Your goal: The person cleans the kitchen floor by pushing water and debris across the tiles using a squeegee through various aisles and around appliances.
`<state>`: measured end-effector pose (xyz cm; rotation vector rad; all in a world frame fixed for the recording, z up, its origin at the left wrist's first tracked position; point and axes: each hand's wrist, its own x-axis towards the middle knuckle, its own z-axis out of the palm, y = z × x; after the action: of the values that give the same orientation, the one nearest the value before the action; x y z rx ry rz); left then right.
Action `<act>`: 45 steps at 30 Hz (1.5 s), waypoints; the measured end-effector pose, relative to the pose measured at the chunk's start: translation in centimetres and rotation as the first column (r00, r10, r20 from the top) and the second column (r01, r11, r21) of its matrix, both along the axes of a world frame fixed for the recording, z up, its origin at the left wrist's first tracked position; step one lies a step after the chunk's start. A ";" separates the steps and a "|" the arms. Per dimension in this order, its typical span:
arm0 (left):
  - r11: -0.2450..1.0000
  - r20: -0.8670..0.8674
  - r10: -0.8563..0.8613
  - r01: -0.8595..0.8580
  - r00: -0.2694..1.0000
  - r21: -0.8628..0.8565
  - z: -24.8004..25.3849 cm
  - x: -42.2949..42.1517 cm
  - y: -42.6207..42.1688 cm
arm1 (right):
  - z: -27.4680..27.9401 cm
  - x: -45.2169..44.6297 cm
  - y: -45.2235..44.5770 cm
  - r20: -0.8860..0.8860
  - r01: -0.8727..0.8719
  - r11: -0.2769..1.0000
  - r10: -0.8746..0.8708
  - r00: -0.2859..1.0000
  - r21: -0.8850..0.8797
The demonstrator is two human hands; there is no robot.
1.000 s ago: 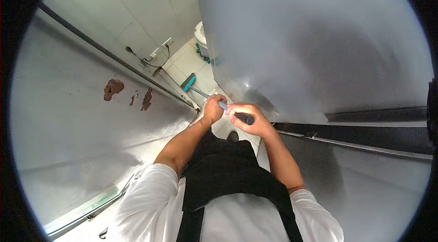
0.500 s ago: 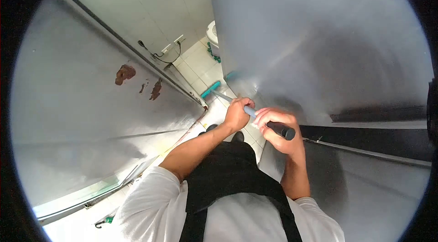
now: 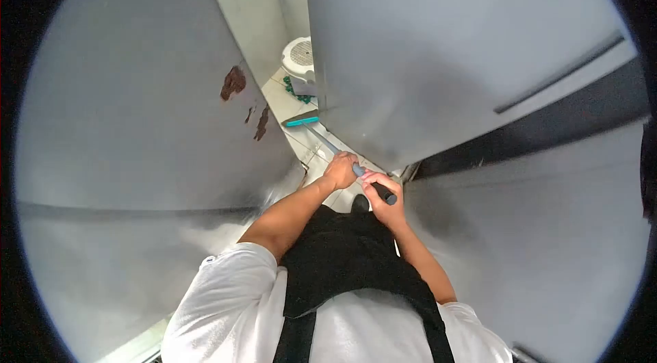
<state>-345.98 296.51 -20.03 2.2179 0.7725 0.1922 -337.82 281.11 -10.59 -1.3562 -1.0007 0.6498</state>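
A broom with a teal head (image 3: 302, 121) and a grey handle reaches down to the tiled floor between two metal surfaces. My left hand (image 3: 341, 170) is closed around the grey part of the handle. Just behind it, near the black end grip, my right hand (image 3: 385, 197) is wrapped round the handle, with the black tip sticking out. Dark bristles show along the far side of the teal head, which lies across the floor tiles.
A grey metal panel (image 3: 150, 110) with brown rust patches stands at the left. Another large metal panel (image 3: 438, 41) rises at the right. Beyond the gap are a white round-topped object (image 3: 299, 55) and a green beaded item (image 3: 295, 91) by the tiled wall.
The view has turned, and the gap between the panels looks narrower. The broom head has turned and sits farther up between the panels. Both hands have kept hold of the handle.
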 end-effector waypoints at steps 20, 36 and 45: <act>0.816 0.012 -0.567 0.563 0.824 -0.133 2.7 -10.0 -11.4 | 6.1 -17.0 -14.8 -0.002 0.441 0.864 -0.455 0.890 -0.244; 0.704 0.106 -0.710 0.705 0.696 0.085 6.0 -16.6 -19.9 | 7.6 -27.7 -23.2 -0.053 0.579 0.814 -0.581 0.812 -0.043; 0.751 -0.033 -0.637 0.630 0.770 0.197 -3.4 -21.8 -17.3 | -1.9 -32.8 -21.5 -0.039 0.525 0.851 -0.525 0.850 -0.022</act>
<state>-367.82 279.22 -23.42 2.5248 -0.0670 -0.0351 -370.58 259.58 -12.51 -1.5335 -0.5453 0.2645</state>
